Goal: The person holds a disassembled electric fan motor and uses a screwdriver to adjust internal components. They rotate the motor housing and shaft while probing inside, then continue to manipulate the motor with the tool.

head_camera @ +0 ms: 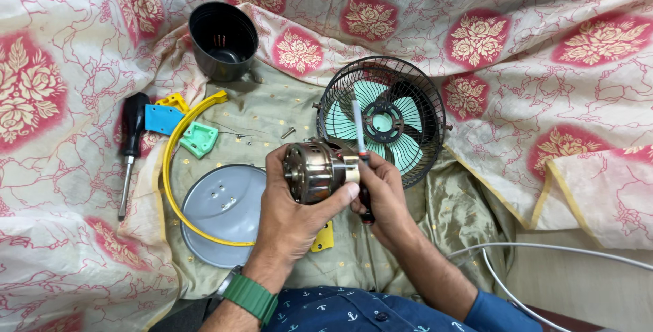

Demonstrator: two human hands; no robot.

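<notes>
My left hand (289, 213) grips a small bronze-coloured fan motor (315, 171) from below, holding it above the cloth. My right hand (385, 196) sits against the motor's right side and holds a thin tool with a pale shaft (358, 128) pointing up and a dark handle in the palm. Just behind the hands stands a black wire fan guard (381, 118) with green blades inside it.
A grey round base plate (224, 213) and a yellow ring (173, 162) lie at the left. A black cup (223, 39), a screwdriver (129, 148), blue (163, 120) and green (200, 139) plastic parts, loose screws (288, 132) and a white cable (544, 247) lie around.
</notes>
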